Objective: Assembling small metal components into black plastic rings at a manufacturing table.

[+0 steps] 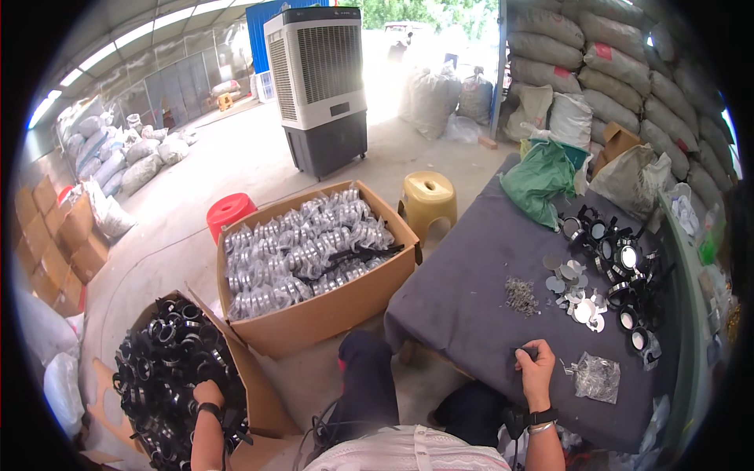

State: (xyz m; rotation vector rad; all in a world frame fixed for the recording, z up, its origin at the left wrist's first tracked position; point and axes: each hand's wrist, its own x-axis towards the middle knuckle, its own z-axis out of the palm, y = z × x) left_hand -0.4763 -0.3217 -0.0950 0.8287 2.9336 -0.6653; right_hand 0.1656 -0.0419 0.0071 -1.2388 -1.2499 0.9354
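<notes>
My left hand (pixel 208 394) reaches into the cardboard box at lower left, among black ring-shaped plastic parts (pixel 169 357). Its fingers are curled against the parts, and what they grip is hidden. On the grey-covered table, my right hand (pixel 537 363) rests near the front edge, thumb and fingers drawn together. Something small and dark shows at its fingertips, too small to name. Beyond it lie a heap of small metal pieces (pixel 521 296) and loose round mirror discs (pixel 581 302). A clear bag of small parts (pixel 595 378) lies right of that hand.
A large carton (pixel 330 314) holds rows of plastic-wrapped round items. Red (pixel 230 210) and yellow (pixel 430 196) stools stand behind it, with an air cooler (pixel 318 86) farther back. Black round-framed mirrors (pixel 624 259) and a green sack (pixel 542 177) are on the table (pixel 455 290).
</notes>
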